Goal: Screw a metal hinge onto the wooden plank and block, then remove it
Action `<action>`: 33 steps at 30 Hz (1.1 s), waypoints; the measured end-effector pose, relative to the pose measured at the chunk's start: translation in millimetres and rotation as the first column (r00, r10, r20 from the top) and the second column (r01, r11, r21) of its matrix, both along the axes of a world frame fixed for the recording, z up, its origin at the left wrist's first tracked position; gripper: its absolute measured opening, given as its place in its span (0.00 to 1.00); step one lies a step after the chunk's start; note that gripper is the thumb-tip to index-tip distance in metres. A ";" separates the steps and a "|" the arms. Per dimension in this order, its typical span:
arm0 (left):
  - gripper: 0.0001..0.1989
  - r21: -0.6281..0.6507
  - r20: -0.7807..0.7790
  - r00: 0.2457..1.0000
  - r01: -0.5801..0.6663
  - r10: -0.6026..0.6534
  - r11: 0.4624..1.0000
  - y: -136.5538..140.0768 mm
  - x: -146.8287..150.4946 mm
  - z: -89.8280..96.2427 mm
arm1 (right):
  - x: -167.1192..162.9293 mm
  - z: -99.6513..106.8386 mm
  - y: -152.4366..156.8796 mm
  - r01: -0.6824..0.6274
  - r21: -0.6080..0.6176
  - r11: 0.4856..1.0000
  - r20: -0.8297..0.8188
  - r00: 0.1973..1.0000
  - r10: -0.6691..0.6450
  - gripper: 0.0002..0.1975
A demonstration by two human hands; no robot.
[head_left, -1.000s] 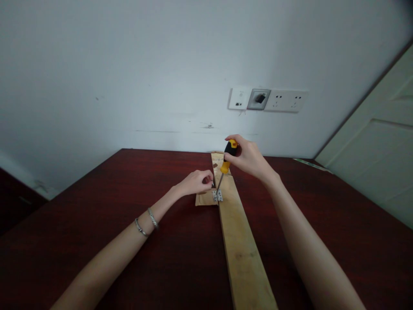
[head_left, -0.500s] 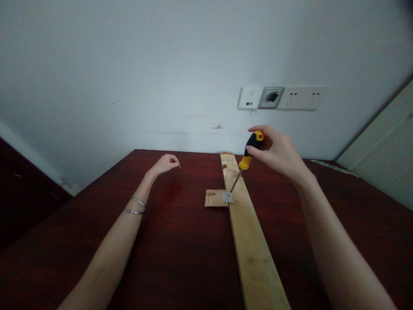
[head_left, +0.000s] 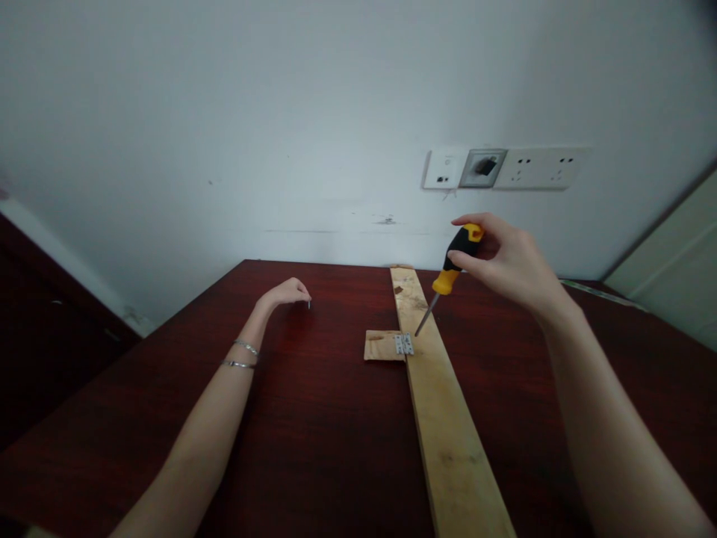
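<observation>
Right hand (head_left: 512,261) gripping screwdriver (head_left: 455,265), tip just above hinge (head_left: 404,344) on plank (head_left: 442,418); left hand (head_left: 283,293) pinching small screw (head_left: 309,304) over table (head_left: 314,433). No readable writing.

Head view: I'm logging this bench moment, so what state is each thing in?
Screwdriver: gripped by right hand, tilted, tip above the hinge.
Hinge: flat, bridging small block and plank.
Screw: pinched in left hand.
</observation>
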State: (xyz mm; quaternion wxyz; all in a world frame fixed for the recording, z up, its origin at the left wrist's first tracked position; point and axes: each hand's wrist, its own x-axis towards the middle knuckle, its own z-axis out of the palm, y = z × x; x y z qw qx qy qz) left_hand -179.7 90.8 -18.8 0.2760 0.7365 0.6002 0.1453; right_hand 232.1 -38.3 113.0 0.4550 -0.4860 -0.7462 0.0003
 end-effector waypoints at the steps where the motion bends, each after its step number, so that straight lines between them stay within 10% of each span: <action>1: 0.14 0.000 -0.008 1.000 -0.001 0.001 1.000 0.3 1.6 -0.9 | -0.1 0.1 -0.2 -0.001 0.001 1.000 -0.002 1.000 0.001 0.22; 16: 0.10 0.007 -0.189 0.980 -0.066 0.067 0.998 -0.2 16.8 -9.7 | -1.4 2.7 -3.2 -0.003 0.018 1.000 0.017 1.000 0.003 0.22; 25: 0.26 0.205 -0.261 0.953 -0.099 0.152 0.974 -21.9 47.3 26.5 | -3.7 1.3 -3.5 -0.042 0.036 0.998 0.007 0.999 0.042 0.21; 33: 0.55 -0.081 -0.339 0.797 0.504 -0.500 0.860 -87.7 157.9 29.1 | -16.0 -5.0 -1.0 -0.153 -0.002 0.988 0.037 0.987 0.153 0.22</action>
